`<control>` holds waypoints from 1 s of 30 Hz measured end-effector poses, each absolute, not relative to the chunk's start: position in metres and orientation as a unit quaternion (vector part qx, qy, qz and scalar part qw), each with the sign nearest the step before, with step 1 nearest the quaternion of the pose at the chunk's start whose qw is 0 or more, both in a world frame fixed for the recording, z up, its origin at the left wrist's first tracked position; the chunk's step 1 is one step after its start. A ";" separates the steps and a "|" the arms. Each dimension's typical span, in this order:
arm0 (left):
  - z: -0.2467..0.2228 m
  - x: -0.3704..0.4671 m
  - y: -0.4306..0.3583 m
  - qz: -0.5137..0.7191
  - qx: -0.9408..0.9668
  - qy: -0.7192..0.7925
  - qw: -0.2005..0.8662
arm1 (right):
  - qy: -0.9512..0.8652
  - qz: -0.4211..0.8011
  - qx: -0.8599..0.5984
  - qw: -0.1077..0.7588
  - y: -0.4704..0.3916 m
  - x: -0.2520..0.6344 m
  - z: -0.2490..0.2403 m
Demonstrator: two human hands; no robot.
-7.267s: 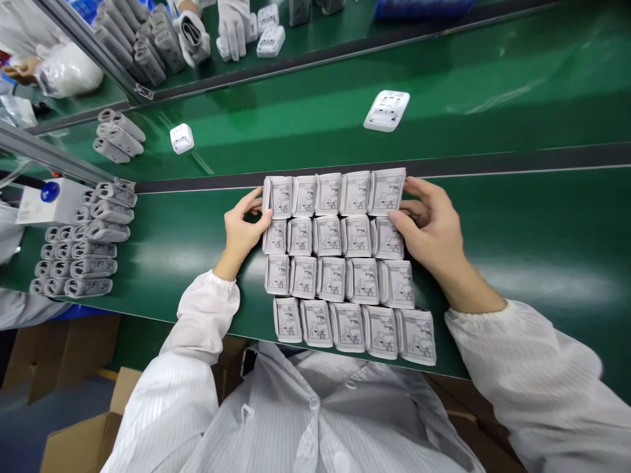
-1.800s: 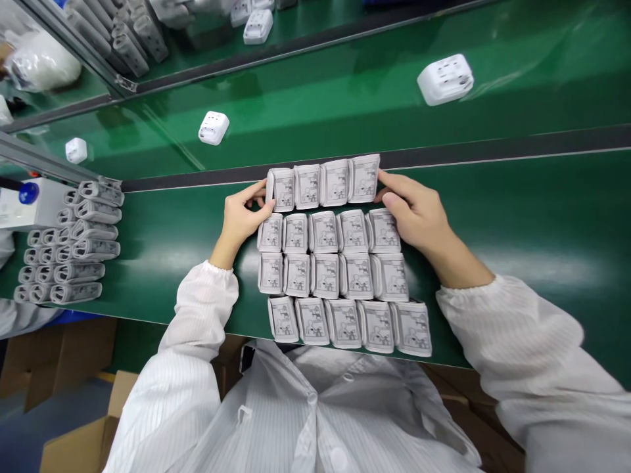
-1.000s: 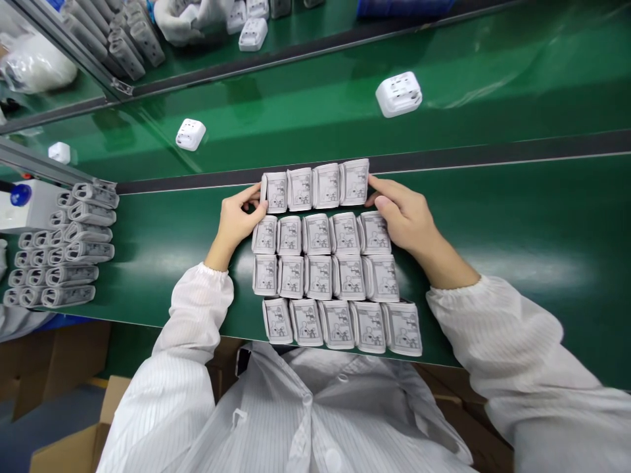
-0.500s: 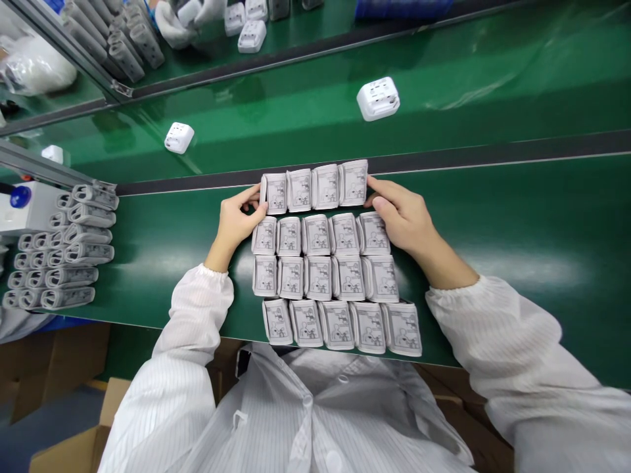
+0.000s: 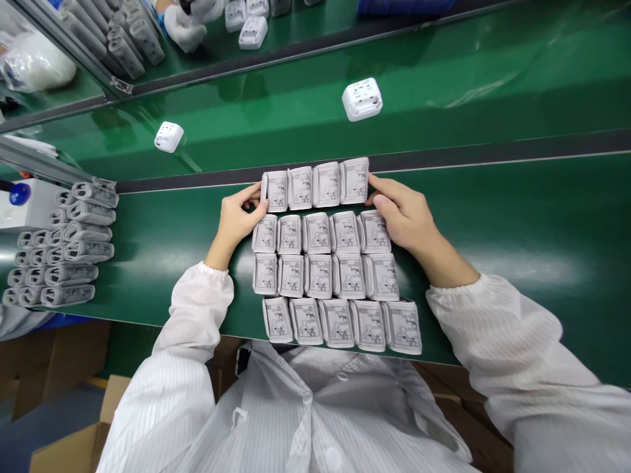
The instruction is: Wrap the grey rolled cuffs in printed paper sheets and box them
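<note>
A row of folded printed paper leaflets [image 5: 326,184] lies across the far side of the green bench, against its dark edge strip. At the left end of this row, my left hand [image 5: 237,218] presses thumb and fingers on the outermost leaflet. My right hand [image 5: 407,211] grips the right end the same way, so the row is held between both hands. Nearer to me lie three more rows of folded leaflets [image 5: 318,276], side by side with their printed faces up. The right thumb is close to the second row's last leaflet [image 5: 375,232].
Beyond the bench runs a green conveyor [image 5: 276,125] carrying white socket-like plastic units [image 5: 362,99]. Stacks of rolled leaflets [image 5: 81,253] stand at the left beside a white container with a blue cap [image 5: 20,194]. A co-worker's gloved hand [image 5: 185,27] shows at the top left.
The white units on the conveyor have shifted left. The co-worker's gloved hand has moved a little. My hands and the leaflet rows look almost unchanged.
</note>
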State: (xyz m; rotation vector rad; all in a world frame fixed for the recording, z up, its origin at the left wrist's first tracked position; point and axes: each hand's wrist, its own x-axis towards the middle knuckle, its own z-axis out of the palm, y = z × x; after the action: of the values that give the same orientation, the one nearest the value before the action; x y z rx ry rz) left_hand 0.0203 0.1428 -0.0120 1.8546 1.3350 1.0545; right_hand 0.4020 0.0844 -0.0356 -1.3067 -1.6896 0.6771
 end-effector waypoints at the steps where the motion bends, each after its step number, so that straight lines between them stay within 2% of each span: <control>1: -0.012 0.020 0.143 0.396 0.703 0.505 0.307 | -0.678 0.274 -0.526 0.435 0.084 0.402 -0.035; 23: -0.015 0.022 0.140 0.437 0.688 0.500 0.292 | -0.687 0.277 -0.521 0.425 0.083 0.403 -0.032; 30: -0.026 0.036 0.131 0.478 0.655 0.501 0.302 | -0.651 0.300 -0.500 0.486 0.075 0.404 -0.029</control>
State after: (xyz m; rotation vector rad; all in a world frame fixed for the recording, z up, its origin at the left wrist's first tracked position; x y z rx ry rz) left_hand 0.0356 0.1307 -0.0256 1.7379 1.3291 1.2671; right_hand 0.4042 0.0748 -0.0287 -1.2162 -1.5826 0.7310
